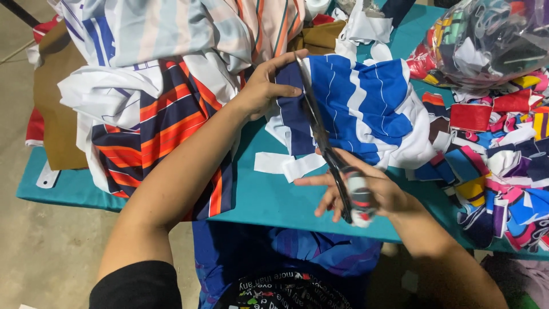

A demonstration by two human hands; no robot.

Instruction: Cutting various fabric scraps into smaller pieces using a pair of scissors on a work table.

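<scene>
Colourful fabric scraps are held in a clear plastic bag far right. Blue-and-white striped fabric at table centre is pinched by the left hand; long scissors are gripped by the right hand.

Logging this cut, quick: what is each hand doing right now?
Left hand: closed, gripping the blue fabric.
Right hand: closed on the scissors.

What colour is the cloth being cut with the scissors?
The cloth is blue with white wavy bands and a navy edge, seen best in the head view.
</scene>
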